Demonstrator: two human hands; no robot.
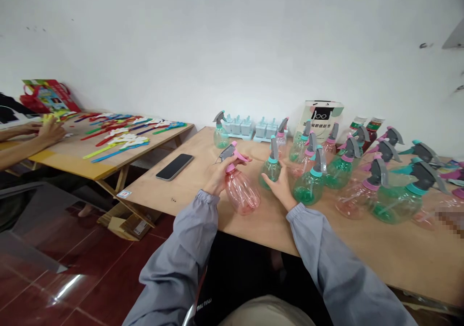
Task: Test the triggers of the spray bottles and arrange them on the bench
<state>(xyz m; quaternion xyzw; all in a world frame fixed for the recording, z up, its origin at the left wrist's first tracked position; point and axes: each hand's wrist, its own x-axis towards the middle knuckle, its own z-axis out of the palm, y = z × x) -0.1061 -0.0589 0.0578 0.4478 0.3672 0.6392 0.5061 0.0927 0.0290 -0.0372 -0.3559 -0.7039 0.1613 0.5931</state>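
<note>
The pink spray bottle (242, 193) is in the person's left hand (218, 176), its gray-and-pink spray head (232, 155) tilted up to the left and its ribbed, see-through body slanting down to the right, below the fingers (243, 160). These fingers are closed about the neck and trigger, while the body stays outside the grasp, near the front edge of the desk (188, 191); whether its base touches the wood cannot be told. The right hand (283, 189) is curved around a small green spray bottle (270, 170), thumb across its front and fingers along its right side; how firmly they press cannot be told. This green bottle stands upright, just beside the pink one and to its right. Farther right, more pink and green spray bottles (308, 189) crowd together. A phone (175, 166) lies flat to the left of the left hand, and light-blue molds (238, 127) stand at the back, near the wall (232, 50).
</note>
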